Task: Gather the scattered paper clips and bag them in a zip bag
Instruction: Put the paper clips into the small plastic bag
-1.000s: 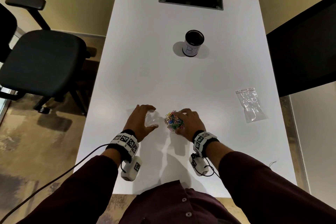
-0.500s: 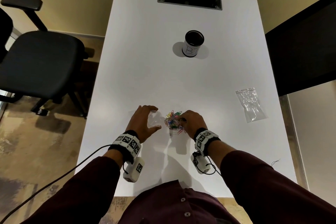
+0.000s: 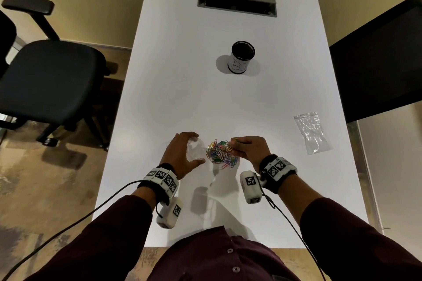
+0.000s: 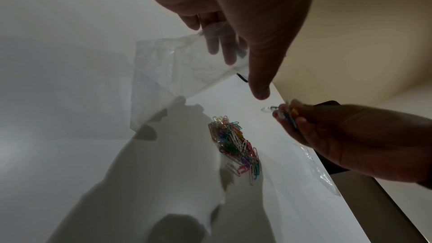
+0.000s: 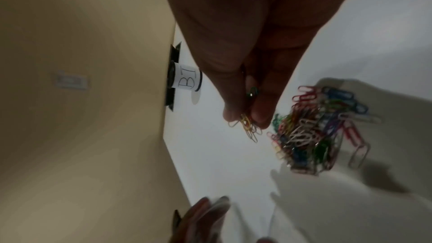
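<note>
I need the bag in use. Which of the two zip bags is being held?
The zip bag gripped in the left hand, beside the paper clips; the other bag lies flat, untouched, toward the table's right edge.

Colourful paper clips (image 3: 220,151) heaped beside clear zip bag (image 3: 195,149)

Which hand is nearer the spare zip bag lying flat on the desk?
Right. The right hand is nearer the spare zip bag; the left hand sits beyond the clip pile.
</note>
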Motion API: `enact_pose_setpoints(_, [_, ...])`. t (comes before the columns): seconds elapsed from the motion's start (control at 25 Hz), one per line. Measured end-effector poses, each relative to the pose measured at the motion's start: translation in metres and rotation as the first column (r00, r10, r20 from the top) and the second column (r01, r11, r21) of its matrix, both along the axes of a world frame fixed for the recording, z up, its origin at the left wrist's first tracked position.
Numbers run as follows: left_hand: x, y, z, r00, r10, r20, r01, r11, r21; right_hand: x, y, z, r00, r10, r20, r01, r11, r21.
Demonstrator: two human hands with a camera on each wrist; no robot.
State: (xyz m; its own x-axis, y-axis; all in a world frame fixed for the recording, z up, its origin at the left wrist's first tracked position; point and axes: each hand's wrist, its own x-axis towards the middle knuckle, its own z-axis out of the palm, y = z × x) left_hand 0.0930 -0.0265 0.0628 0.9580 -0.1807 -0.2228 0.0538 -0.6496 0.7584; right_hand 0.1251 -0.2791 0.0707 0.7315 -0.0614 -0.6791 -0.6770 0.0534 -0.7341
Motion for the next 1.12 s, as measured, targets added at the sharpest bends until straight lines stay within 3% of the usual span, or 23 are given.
enact_pose_setpoints(0.16, [0.001,-0.01,-0.001,1.0,0.012,-0.002,-0.012,0.999,-0.032,-0.001,0.018,0.031,0.999,0.041,0.01,-0.042,0.985,0.168])
enact_pose_setpoints(0.32, [0.004,-0.023,0.002,1.0,0.015,0.021,-0.014,0.999,-0.051,0.001,0.041,0.047,0.995,0.091,0.029,-0.096,0.974,0.205])
enact_pose_setpoints(0.92, [0.008,-0.031,0.001,0.998,0.056,-0.037,-0.058,0.997,-0.05,-0.003,0.063,0.056,0.981,0.186,0.046,-0.19,0.979,0.078])
enact_pose_setpoints(1.12, [0.004,-0.027,-0.001,0.997,0.057,-0.046,-0.06,0.996,-0.062,0.002,0.046,0.037,0.962,0.227,0.153,-0.204,0.967,-0.152])
